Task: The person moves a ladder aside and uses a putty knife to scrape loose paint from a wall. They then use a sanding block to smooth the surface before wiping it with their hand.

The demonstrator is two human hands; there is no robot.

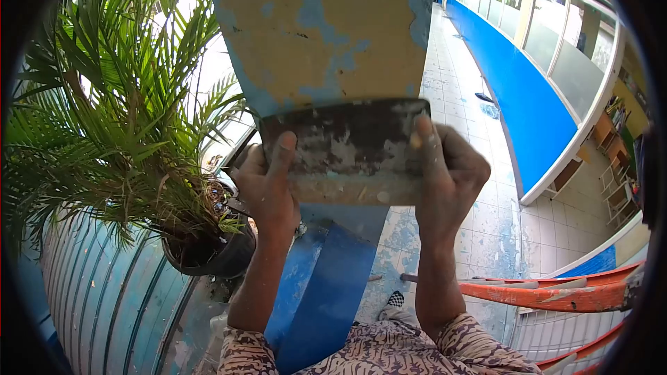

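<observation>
A wide, dark flat piece (pixel 344 144), worn and flecked with pale paint, is held up in front of me; a lighter strip runs along its lower edge. My left hand (pixel 267 180) grips its left end, thumb on the near face. At the right end my right hand (pixel 448 173) does the same, with its fingers behind. I cannot tell exactly what tool the piece is. Beyond it rises a pillar (pixel 326 35) with yellowish and light-blue peeling paint; its lower part is blue, and the piece overlaps it in this view.
A palm (pixel 132 97) in a black pot (pixel 215 257) stands close on the left, above ribbed turquoise sheeting (pixel 104 298). Orange ladder rails (pixel 556 295) lie at the lower right. A paint-spotted tiled walkway (pixel 451 83) runs beside a blue wall (pixel 514 90) with windows.
</observation>
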